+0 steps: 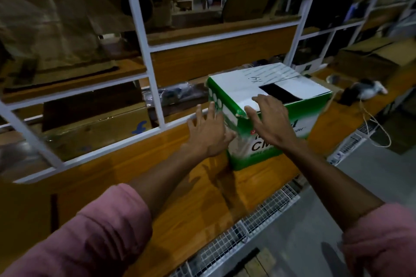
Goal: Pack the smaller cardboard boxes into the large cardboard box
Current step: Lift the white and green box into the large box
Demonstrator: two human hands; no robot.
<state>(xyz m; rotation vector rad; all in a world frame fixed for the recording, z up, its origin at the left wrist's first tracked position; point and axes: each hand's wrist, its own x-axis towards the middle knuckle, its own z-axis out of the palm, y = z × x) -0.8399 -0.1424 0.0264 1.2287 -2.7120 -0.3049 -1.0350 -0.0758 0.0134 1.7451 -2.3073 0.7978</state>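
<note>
Green-and-white box sits on the orange wooden bench, toward its right end, up close to the white shelf frame. Top flaps are white and mostly folded shut, with a dark rectangular gap left open in the middle; some handwriting is on the far flap, too small to read. Green side faces the person, its printed lettering partly hidden by the arms.

Left hand is at the box's left side, fingers straight and spread, thumb out toward the box's near corner. Contact looks likely at the fingertips, but blur makes it hard to confirm. Right hand lies over the near top edge, fingers spread and reaching onto the white flap, palm down over the green front. Neither hand is curled around anything.

Both forearms are bare, with pink sleeves pushed up at the elbows.

Behind the frame: brown cartons on the shelves, one with a blue letter mark, and dark clutter further back. To the right on the bench, a dark object with white cloth or plastic, and a thin cord looping off the edge. Another brown carton sits further right. White wire mesh runs along the bench's front edge below.
</note>
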